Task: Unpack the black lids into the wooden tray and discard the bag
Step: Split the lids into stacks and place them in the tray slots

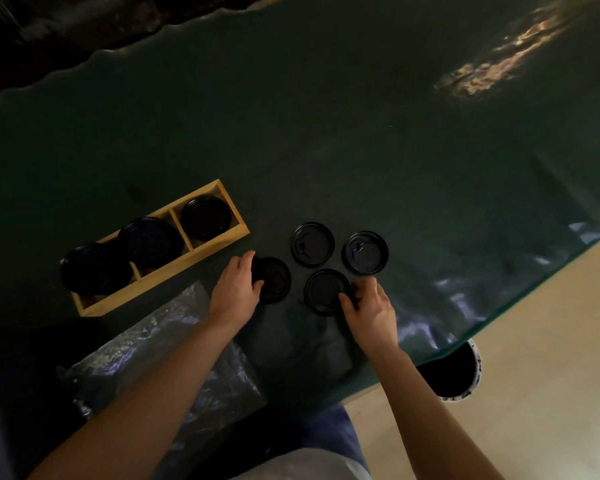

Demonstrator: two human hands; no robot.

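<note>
Four black lids lie loose on the dark green counter, close together. The left hand has its fingers curled over the edge of the near-left lid, grasping it. The right hand grips the rim of the near-right lid in the same way. Two far lids sit just behind, untouched. To the left stands the wooden tray with three compartments, each one holding lids. The crumpled clear bag lies under the left forearm, near the tray. A dark bucket stands on the floor beside the counter edge.
</note>
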